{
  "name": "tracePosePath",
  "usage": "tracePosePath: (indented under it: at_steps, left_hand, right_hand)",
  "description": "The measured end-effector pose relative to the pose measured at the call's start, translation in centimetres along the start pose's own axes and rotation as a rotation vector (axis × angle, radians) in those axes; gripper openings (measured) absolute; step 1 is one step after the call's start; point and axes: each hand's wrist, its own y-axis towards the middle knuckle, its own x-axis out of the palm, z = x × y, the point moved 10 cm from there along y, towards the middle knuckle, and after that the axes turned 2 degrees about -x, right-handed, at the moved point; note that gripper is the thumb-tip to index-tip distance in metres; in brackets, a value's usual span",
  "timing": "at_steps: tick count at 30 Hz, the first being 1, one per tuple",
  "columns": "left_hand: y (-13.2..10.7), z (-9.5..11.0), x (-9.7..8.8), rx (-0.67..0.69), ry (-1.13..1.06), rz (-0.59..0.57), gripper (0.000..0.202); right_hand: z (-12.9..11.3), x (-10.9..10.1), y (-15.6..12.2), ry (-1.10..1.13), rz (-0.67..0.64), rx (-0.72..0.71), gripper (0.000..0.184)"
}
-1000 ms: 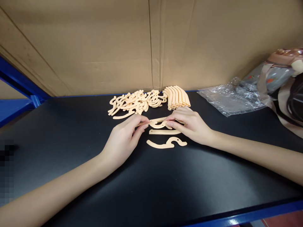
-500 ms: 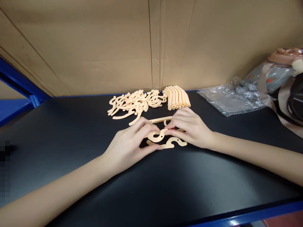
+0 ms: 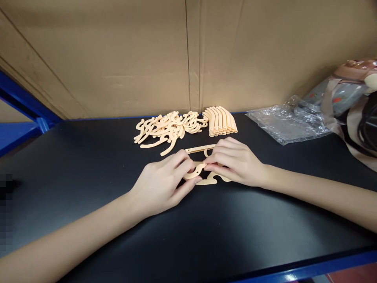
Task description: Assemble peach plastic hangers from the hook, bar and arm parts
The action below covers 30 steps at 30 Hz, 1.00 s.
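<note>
My left hand (image 3: 163, 184) and my right hand (image 3: 235, 163) meet at the middle of the black table (image 3: 88, 165). Both pinch the same small curved beige piece (image 3: 195, 172), held just above another curved piece (image 3: 210, 181) that lies flat under them. A straight beige strip (image 3: 198, 149) lies just beyond my fingers. Farther back sits a loose pile of curved beige pieces (image 3: 166, 127), with a neat row of ribbed beige parts (image 3: 220, 120) to its right.
A crumpled clear plastic bag (image 3: 287, 122) lies at the right rear, beside a bag with patterned fabric (image 3: 353, 102). Cardboard sheets (image 3: 182, 55) form the back wall. A blue metal frame (image 3: 26, 114) runs along the left and the front edge.
Both hands have come toward me and lowered, carrying the curved piece from beside the straight strip down over the flat curved piece near the front.
</note>
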Motion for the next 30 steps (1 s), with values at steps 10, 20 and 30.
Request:
tracePosePath:
  at_steps: [10, 20, 30]
  left_hand:
    - [0.7, -5.6, -0.5, -0.294, 0.127, -0.049, 0.036]
    - [1.0, -4.3, 0.8, -0.148, -0.069, -0.112, 0.029]
    - [0.3, -5.5, 1.6, -0.393, -0.091, -0.231, 0.039]
  right_hand:
    - [3.1, 1.5, -0.7, 0.183, -0.104, 0.244, 0.014]
    - [5.3, 3.7, -1.6, 0.402, -0.266, 0.428, 0.022]
    - [5.7, 4.3, -1.8, 0.582, -0.267, 0.441, 0.018]
